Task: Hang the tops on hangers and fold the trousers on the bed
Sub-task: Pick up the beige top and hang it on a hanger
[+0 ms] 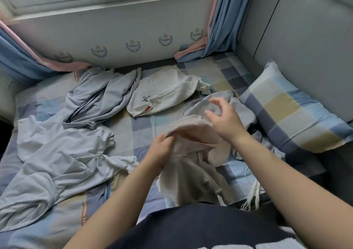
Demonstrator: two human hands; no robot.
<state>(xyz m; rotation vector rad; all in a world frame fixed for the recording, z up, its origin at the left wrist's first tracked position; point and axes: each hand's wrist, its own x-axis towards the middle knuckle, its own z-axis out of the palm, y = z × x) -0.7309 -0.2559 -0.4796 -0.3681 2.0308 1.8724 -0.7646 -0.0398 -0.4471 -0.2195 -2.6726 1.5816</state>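
Here the left hand (162, 149) grips the bunched upper edge of a beige garment (191, 174), fingers curled round the cloth, holding it up above the near edge of the bed (137, 126). The rest of it hangs down crumpled towards the person's dark top (191, 227); whether it is a top or trousers cannot be told. The right hand (223, 119) hovers over the raised fold with fingers spread and slack, holding nothing; it is blurred, and whether the fingertips touch the cloth cannot be told. Behind that hand a rumpled grey garment (246, 111) lies just beside the checked pillow (286, 115), which rests against the padded grey headboard (305, 48) along the bed's right edge. A white T-shirt (164, 94) with a small dark print and a red tag lies crumpled near the far edge, under the window wall. Touching its left side, grey-blue trousers (99, 98) with dark side stripes sprawl from the far left corner towards the middle of the bed. A pale blue top (57, 153) is spread unevenly over the near left part of the checked sheet, its upper part just beside the trousers' hem. Blue-and-pink curtains (215, 29) drop to the far corners.
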